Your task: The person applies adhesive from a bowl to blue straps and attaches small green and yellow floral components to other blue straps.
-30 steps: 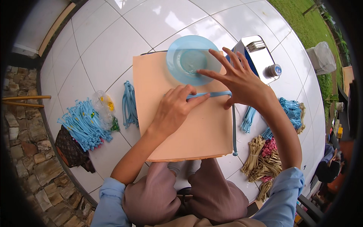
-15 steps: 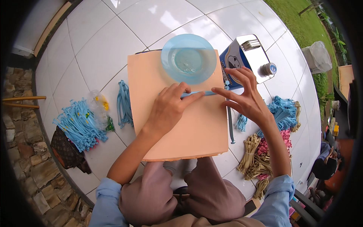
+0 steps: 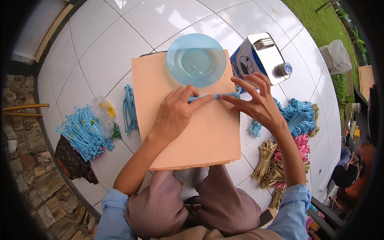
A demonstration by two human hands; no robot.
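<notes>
A narrow light-blue cord or strip [image 3: 217, 96] lies crosswise over a peach-coloured board [image 3: 192, 138] in front of me. My left hand [image 3: 174, 112] is closed on its left part, with the thumb stretched along it and the index finger bent over. My right hand [image 3: 256, 102] has its fingers spread, and one fingertip presses on the strip near the board's right side. The strip's right end bunches by that edge, partly behind my fingers. Just beyond my hands, a clear blue plate [image 3: 196, 62] stands on the far part of the board.
A metal can [image 3: 258, 58] with a capped spout stands right of the plate. Bundles of blue cords [image 3: 298, 118], beige cords [image 3: 264, 154] and pink cords [image 3: 301, 146] lie on the tiles at right. More blue cords [image 3: 86, 132] and a clear plastic bag [image 3: 103, 114] lie at left.
The length of strip that hung past the board's right edge no longer shows there. My right fingertip has slid slightly left along the strip; my left hand keeps its hold.
</notes>
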